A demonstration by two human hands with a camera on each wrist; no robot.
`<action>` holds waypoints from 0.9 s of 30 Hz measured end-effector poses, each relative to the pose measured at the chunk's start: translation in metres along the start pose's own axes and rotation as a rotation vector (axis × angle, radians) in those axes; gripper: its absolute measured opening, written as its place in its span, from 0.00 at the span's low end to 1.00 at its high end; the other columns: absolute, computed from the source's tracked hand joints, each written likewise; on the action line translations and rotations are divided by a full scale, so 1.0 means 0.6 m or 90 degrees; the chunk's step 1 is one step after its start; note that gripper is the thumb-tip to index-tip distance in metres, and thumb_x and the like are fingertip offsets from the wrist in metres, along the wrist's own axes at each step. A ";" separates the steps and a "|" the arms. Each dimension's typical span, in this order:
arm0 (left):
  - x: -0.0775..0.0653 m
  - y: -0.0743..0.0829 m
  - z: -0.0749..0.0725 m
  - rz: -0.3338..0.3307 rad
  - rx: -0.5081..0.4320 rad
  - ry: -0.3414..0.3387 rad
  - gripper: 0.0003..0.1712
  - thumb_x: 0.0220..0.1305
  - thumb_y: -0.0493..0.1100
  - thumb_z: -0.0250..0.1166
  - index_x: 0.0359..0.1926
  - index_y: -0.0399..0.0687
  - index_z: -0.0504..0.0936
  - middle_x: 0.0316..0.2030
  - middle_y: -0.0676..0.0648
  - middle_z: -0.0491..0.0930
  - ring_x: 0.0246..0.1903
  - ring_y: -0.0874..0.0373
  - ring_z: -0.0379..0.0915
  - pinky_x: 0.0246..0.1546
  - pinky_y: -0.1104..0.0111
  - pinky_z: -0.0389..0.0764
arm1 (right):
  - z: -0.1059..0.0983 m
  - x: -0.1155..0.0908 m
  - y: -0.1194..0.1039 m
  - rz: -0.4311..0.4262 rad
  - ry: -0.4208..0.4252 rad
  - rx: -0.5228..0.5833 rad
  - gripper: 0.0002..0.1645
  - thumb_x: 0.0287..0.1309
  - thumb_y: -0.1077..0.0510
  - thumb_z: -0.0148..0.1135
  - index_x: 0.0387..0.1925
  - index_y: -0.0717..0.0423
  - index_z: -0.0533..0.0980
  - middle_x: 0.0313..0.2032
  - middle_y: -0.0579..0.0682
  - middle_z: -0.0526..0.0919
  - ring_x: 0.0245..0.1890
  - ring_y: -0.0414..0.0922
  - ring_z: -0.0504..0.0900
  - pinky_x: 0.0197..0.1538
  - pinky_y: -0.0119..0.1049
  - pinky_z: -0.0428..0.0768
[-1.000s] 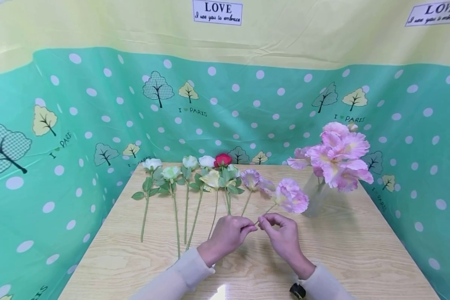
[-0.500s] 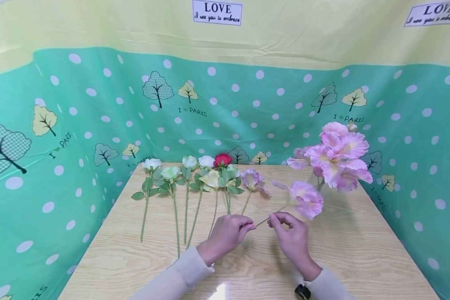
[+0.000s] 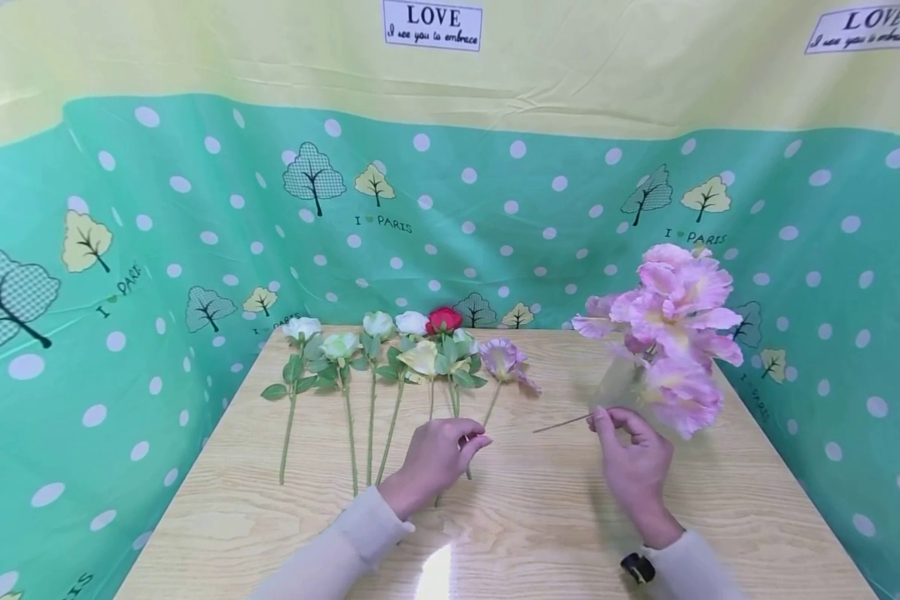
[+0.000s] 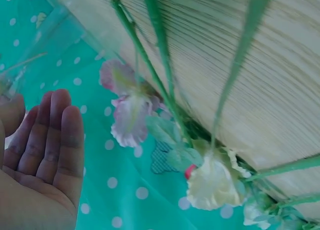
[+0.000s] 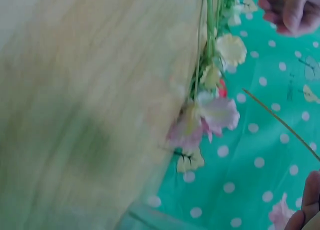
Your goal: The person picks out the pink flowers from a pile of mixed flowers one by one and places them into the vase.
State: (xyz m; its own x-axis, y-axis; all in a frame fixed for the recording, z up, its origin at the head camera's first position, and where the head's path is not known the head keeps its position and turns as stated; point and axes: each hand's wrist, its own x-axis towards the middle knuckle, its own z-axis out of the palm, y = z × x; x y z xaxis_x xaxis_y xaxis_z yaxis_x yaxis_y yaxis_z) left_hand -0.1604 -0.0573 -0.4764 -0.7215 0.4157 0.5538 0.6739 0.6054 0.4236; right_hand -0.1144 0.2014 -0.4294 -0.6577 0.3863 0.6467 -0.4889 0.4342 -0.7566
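Observation:
My right hand [image 3: 636,462] pinches the thin stem [image 3: 562,423] of a pink-lilac artificial flower [image 3: 682,396] between thumb and fingers. The bare stem end points left, and the bloom overlaps the clear vase [image 3: 617,387] in the head view. Several pink blooms [image 3: 675,304] stand in that vase. My left hand [image 3: 437,462] hovers over the stems on the table, holding nothing; the left wrist view shows its relaxed fingers [image 4: 70,135]. Near it lies a purple flower [image 3: 504,360]. In the right wrist view, the held stem [image 5: 282,122] crosses in front of the polka-dot cloth.
A row of artificial flowers lies on the wooden table [image 3: 547,533]: white and pale green roses [image 3: 341,346], a cream bloom [image 3: 422,358] and a red rose [image 3: 445,320]. Green polka-dot cloth [image 3: 495,212] hangs behind and at both sides.
My right hand has carried the pink-lilac flower right, toward the vase. My left hand has let go of the stem's end and drawn slightly left.

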 end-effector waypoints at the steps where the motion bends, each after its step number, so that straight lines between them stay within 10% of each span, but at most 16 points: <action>1: -0.001 -0.003 -0.001 -0.009 -0.001 -0.003 0.05 0.62 0.44 0.75 0.36 0.48 0.90 0.28 0.54 0.87 0.22 0.69 0.74 0.23 0.78 0.75 | -0.003 0.005 0.001 0.000 0.010 -0.001 0.06 0.57 0.78 0.67 0.26 0.72 0.82 0.25 0.66 0.85 0.27 0.28 0.82 0.35 0.17 0.76; 20: -0.013 -0.023 -0.015 -0.051 0.004 -0.011 0.04 0.62 0.43 0.75 0.37 0.51 0.90 0.29 0.55 0.87 0.25 0.68 0.77 0.26 0.74 0.77 | -0.061 0.117 -0.020 -0.092 0.235 -0.053 0.10 0.61 0.72 0.65 0.26 0.78 0.81 0.25 0.54 0.87 0.26 0.29 0.78 0.31 0.23 0.67; 27: -0.019 -0.029 -0.014 -0.055 0.012 -0.011 0.03 0.63 0.43 0.74 0.37 0.50 0.90 0.29 0.55 0.87 0.24 0.68 0.76 0.25 0.74 0.76 | -0.084 0.153 -0.019 -0.083 0.285 -0.082 0.14 0.62 0.67 0.61 0.29 0.80 0.81 0.25 0.28 0.79 0.27 0.25 0.73 0.35 0.24 0.68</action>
State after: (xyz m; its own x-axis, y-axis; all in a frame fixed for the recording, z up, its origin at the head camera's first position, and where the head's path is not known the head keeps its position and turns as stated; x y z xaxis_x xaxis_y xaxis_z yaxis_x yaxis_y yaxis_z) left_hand -0.1627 -0.0783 -0.4839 -0.7794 0.3730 0.5034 0.6062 0.6517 0.4558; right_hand -0.1403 0.2730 -0.3568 -0.2707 0.6217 0.7350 -0.4568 0.5891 -0.6665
